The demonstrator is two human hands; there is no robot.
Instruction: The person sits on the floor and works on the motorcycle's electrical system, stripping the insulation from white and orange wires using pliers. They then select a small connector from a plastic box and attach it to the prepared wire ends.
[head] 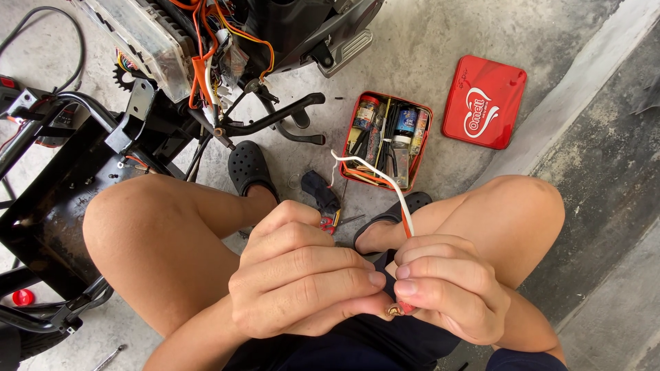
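Note:
My left hand [302, 278] and my right hand [450, 288] meet between my bare knees. Both pinch the lower end of a thin white and orange wire [381, 177], where bare copper strands [394, 310] show between the fingertips. The wire rises from my right hand and curves left above the floor. Pliers with dark handles [323, 199] lie on the concrete just beyond my left hand.
An open red tin [387, 139] holds small bottles and cable ties; its red lid [484, 102] lies to the right. A stripped scooter frame [89, 158] with orange wiring [206, 62] stands at the left. My feet wear black clogs [249, 167]. A concrete step [605, 172] runs along the right.

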